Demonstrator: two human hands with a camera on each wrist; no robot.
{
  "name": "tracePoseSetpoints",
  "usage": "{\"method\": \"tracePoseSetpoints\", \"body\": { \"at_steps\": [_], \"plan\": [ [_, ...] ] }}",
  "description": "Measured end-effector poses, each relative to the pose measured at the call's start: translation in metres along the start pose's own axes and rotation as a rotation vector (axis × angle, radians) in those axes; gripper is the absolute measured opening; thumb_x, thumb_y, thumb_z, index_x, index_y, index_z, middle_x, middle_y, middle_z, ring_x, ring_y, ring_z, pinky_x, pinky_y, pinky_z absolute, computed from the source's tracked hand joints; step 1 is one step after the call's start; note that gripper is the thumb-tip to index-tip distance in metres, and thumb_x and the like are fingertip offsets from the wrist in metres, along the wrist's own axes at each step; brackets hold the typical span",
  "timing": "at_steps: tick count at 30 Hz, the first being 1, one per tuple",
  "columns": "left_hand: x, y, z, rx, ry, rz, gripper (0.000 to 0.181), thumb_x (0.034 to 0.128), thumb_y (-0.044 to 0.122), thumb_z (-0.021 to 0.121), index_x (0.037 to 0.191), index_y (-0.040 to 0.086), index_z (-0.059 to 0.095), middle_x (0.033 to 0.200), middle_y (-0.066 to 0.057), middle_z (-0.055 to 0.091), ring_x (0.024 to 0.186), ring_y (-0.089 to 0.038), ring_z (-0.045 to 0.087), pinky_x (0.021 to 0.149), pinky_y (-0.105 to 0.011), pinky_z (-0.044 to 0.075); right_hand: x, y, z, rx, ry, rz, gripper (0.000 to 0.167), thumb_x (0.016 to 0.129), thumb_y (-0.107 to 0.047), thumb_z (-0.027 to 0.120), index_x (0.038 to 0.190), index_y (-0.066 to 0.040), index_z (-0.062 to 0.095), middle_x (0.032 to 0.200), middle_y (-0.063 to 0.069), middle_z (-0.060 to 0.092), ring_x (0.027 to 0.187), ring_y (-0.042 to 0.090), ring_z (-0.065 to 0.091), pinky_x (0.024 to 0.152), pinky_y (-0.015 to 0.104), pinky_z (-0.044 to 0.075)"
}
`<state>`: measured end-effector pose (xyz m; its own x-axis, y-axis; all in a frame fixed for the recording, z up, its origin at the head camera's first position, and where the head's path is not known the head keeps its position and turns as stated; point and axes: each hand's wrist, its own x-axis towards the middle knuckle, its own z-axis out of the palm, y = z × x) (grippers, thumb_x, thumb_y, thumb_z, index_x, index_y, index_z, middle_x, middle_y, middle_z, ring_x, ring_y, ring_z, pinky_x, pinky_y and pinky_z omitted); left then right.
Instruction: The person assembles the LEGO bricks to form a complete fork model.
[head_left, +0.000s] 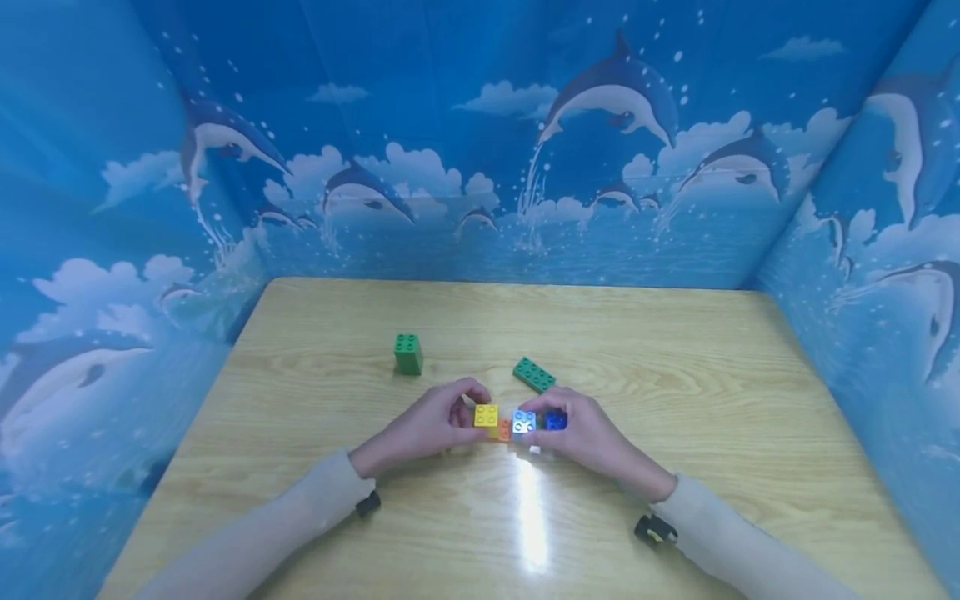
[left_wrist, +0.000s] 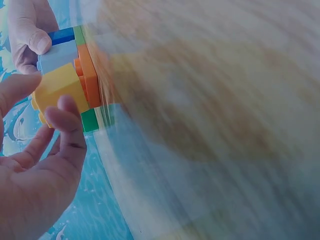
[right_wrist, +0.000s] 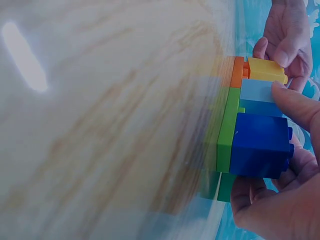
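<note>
At the middle of the table my left hand (head_left: 435, 419) holds a yellow brick (head_left: 486, 416) between thumb and fingers. That brick sits over an orange brick (left_wrist: 90, 75), slightly lifted or tilted in the left wrist view. Just to the right, my right hand (head_left: 588, 435) grips a light blue brick (head_left: 523, 422), its thumb (right_wrist: 295, 102) against the near side. A dark blue brick (right_wrist: 260, 145) stands on a flat light green brick (right_wrist: 228, 132), beneath the right palm. Whether the light blue brick is fully pressed down cannot be told.
A tall green block (head_left: 408, 357) stands behind my left hand. Farther right, a flat dark green brick (head_left: 534, 375) lies behind my right hand. The wooden table (head_left: 675, 350) is enclosed by blue dolphin-print curtains (head_left: 450, 100).
</note>
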<state>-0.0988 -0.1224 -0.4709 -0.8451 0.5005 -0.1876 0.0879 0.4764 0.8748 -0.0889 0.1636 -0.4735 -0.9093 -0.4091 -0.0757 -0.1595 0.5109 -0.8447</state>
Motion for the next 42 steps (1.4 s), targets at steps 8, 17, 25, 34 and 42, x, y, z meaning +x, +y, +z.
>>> {"method": "tracePoseSetpoints", "body": {
  "at_steps": [8,17,25,34,42],
  "plan": [
    [0.0021,-0.0027,-0.0018,0.0,0.054,0.03,0.032,0.094,0.019,0.089,0.122,0.02,0.074,0.096,0.002,0.071,0.083,-0.02,0.067,0.066,-0.029,0.055,0.0,-0.0006,-0.0005,0.004,-0.004,0.003,0.041,0.085,-0.025,0.096,0.123,-0.026,0.08,0.121,-0.008,0.072,0.123,0.025,0.064,0.109,0.055,0.052],
    [0.0068,-0.0034,-0.0032,-0.016,0.035,0.044,0.026,0.0921,0.019,0.09,0.113,0.023,0.075,0.103,0.004,0.071,0.093,-0.019,0.067,0.079,-0.033,0.058,-0.0004,0.0017,0.0023,0.022,-0.008,-0.014,0.038,0.088,-0.024,0.094,0.123,-0.021,0.08,0.12,-0.003,0.072,0.118,0.025,0.066,0.104,0.052,0.056],
    [0.0081,-0.0032,-0.0013,0.016,0.025,0.075,0.026,0.0921,0.017,0.09,0.111,0.022,0.073,0.101,0.004,0.07,0.09,-0.019,0.064,0.076,-0.03,0.056,0.0007,0.0032,0.0027,0.026,-0.013,-0.018,0.039,0.086,-0.023,0.095,0.123,-0.022,0.08,0.119,-0.005,0.071,0.115,0.022,0.066,0.102,0.046,0.057],
    [0.0079,-0.0057,0.003,0.013,0.029,0.093,0.027,0.0915,0.017,0.091,0.111,0.022,0.073,0.099,0.003,0.069,0.088,-0.019,0.065,0.075,-0.03,0.056,0.0011,0.0038,0.0008,0.032,-0.015,-0.028,0.039,0.087,-0.023,0.094,0.123,-0.019,0.08,0.12,-0.002,0.072,0.116,0.025,0.067,0.102,0.048,0.058],
    [0.0082,-0.0041,0.0032,0.007,0.023,0.043,0.029,0.091,0.018,0.092,0.112,0.023,0.073,0.1,0.002,0.07,0.091,-0.019,0.066,0.078,-0.033,0.058,0.0005,0.0028,0.0014,0.049,-0.015,-0.018,0.039,0.086,-0.022,0.095,0.122,-0.019,0.079,0.119,-0.001,0.072,0.113,0.024,0.068,0.097,0.045,0.06]
  ]
}}
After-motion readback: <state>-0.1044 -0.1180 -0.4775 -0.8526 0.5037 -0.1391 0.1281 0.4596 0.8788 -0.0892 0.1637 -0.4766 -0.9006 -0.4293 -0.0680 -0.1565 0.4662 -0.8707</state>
